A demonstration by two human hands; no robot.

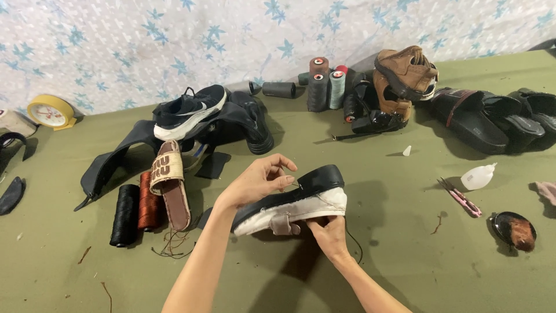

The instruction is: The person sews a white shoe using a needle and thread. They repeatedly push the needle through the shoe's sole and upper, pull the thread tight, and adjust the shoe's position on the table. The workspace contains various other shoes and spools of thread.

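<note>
In the head view, a shoe (292, 203) is held sole-side up above the green table (405, 261). It is gripped from below by the right hand (329, 235), fingers closed on its white upper. A needle (295, 185) is pinched at the sole edge by the left hand (258, 181). A fingertip could be pricked if the needle slips; the thread (354, 243) could snag.

Needle at left hand (258, 179) fingertips too thin to confirm. Shoe (292, 203) underside hidden by right hand (329, 233). Nine o'clock: dark scraps (11, 194) cut by edge. Three o'clock: cloth (547, 191) cropped.
</note>
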